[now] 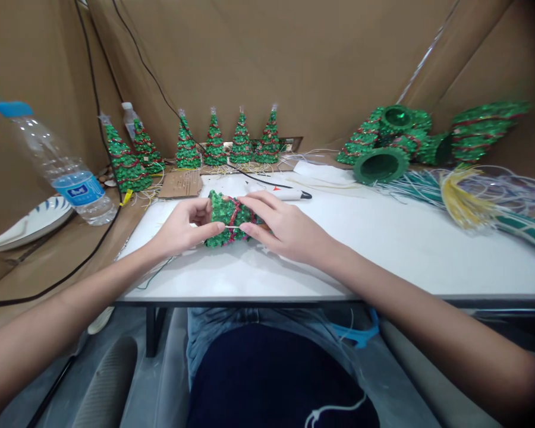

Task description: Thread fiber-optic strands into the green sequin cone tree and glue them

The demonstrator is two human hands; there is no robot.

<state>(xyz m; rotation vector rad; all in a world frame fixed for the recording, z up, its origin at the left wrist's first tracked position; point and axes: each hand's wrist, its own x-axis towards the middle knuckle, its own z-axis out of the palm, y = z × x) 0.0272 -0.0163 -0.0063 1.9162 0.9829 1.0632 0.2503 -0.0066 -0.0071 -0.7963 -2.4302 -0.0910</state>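
A small green tinsel Christmas tree (225,209) with red garland lies on its side just above the white table (339,249). My left hand (187,224) grips its left end, fingers curled behind it and thumb at the front. Over the right end, my right hand (280,226) is closed, its fingers on top and thumb along the front. Between the two thumb tips runs a short thin pale piece, perhaps a wire (232,227), across the tree's front. The tree's tip is hidden by my right hand.
Several finished-looking trees (214,139) stand along the cardboard back wall. More trees with hollow green bases (381,165) are heaped at the right, beside bundles of wires (468,199). A glue gun (285,192) lies behind my hands. A water bottle (78,184) and plate (35,223) are left.
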